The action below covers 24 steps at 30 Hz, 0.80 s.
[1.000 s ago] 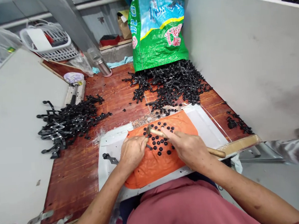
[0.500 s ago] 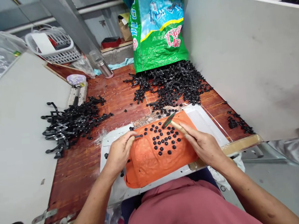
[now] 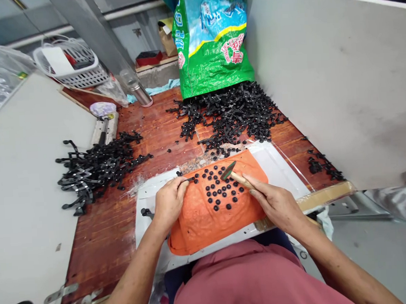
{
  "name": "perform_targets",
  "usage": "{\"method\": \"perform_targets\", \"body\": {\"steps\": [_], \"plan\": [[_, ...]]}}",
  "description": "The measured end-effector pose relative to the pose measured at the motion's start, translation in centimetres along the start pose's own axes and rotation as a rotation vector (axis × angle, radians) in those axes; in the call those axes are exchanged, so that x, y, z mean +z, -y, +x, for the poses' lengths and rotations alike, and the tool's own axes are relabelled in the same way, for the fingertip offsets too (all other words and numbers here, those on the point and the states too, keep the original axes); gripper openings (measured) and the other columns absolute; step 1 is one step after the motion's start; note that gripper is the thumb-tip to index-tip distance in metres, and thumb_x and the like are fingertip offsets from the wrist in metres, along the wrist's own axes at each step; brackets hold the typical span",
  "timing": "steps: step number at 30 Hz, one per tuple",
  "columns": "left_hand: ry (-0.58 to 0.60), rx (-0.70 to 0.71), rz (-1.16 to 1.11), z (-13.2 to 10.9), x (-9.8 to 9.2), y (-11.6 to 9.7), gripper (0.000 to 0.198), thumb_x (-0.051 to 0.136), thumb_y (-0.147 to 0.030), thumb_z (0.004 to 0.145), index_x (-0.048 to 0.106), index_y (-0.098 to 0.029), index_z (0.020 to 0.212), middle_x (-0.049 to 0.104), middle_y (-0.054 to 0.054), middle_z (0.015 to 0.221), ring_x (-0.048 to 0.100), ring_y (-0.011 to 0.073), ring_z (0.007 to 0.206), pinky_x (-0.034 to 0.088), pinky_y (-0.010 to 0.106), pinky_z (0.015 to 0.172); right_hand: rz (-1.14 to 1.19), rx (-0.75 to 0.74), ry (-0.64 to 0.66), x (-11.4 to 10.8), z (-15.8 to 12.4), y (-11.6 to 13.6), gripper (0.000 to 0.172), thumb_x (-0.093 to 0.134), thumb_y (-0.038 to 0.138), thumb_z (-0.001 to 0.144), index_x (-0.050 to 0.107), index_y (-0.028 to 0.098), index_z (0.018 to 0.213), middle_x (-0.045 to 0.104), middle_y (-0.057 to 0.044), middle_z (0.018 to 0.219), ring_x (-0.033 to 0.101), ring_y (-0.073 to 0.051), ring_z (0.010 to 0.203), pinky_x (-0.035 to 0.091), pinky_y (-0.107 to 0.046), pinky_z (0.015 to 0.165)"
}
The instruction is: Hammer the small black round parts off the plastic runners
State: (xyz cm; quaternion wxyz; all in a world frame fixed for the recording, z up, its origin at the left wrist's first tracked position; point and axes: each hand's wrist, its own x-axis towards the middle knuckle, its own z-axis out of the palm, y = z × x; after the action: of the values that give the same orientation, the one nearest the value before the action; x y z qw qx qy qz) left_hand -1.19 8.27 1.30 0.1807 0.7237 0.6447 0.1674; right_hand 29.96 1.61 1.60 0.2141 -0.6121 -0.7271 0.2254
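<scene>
An orange mat (image 3: 210, 225) lies on a white board, with several small round black pieces (image 3: 217, 201) spread over its upper right part. My right hand (image 3: 274, 200) grips the wooden handle of a small hammer (image 3: 229, 170); its dark green head is over the round pieces. At the mat's upper left edge, my left hand (image 3: 169, 200) pinches a thin black part (image 3: 190, 179) whose tip points right, towards the round pieces. Another black part (image 3: 146, 212) lies left of my left wrist.
A large heap of black parts (image 3: 235, 115) spills from a green bag (image 3: 215, 73) at the back. Another black heap (image 3: 97, 170) lies left. Grey panels (image 3: 336, 88) flank the wooden table (image 3: 153, 127). A metal flask (image 3: 140, 94) stands near a white basket (image 3: 81, 77).
My left hand has moved slightly right and up with the black part. The hammer head has dropped slightly. A black part beside my left wrist now shows more fully.
</scene>
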Motion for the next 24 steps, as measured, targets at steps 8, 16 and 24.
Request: {"method": "perform_targets", "body": {"steps": [8, 16, 24], "plan": [[-0.016, 0.018, 0.052, -0.3, 1.2, 0.4, 0.029, 0.045, -0.033, 0.099, 0.072, -0.022, 0.103, 0.078, 0.006, 0.107, 0.071, 0.0227, 0.1, 0.053, 0.033, 0.092, -0.04, 0.018, 0.045, 0.3, 0.2, 0.5, 0.047, 0.042, 0.031, 0.105, 0.048, 0.033, 0.152, 0.078, -0.003, 0.115, 0.076, -0.023, 0.09, 0.058, -0.032, 0.072], [-0.103, 0.029, 0.181, -1.0, 2.2, 0.7, 0.032, 0.046, -0.035, 0.101, 0.075, -0.023, 0.106, 0.078, 0.006, 0.105, 0.073, 0.022, 0.092, 0.054, 0.031, 0.082, -0.193, -0.135, 0.073, 0.3, 2.5, 3.1, 0.047, 0.042, 0.029, 0.106, 0.046, 0.034, 0.153, 0.077, -0.004, 0.114, 0.074, -0.021, 0.09, 0.054, -0.03, 0.072], [-0.158, 0.062, 0.223, -1.0, 2.6, 0.6, 0.028, 0.051, -0.029, 0.1, 0.077, -0.021, 0.102, 0.079, 0.006, 0.099, 0.073, 0.0208, 0.089, 0.052, 0.028, 0.077, -0.367, -0.28, 0.038, 1.7, 5.0, 5.7, 0.051, 0.04, 0.026, 0.106, 0.042, 0.03, 0.156, 0.073, -0.005, 0.094, 0.068, -0.019, 0.079, 0.044, -0.029, 0.063]]}}
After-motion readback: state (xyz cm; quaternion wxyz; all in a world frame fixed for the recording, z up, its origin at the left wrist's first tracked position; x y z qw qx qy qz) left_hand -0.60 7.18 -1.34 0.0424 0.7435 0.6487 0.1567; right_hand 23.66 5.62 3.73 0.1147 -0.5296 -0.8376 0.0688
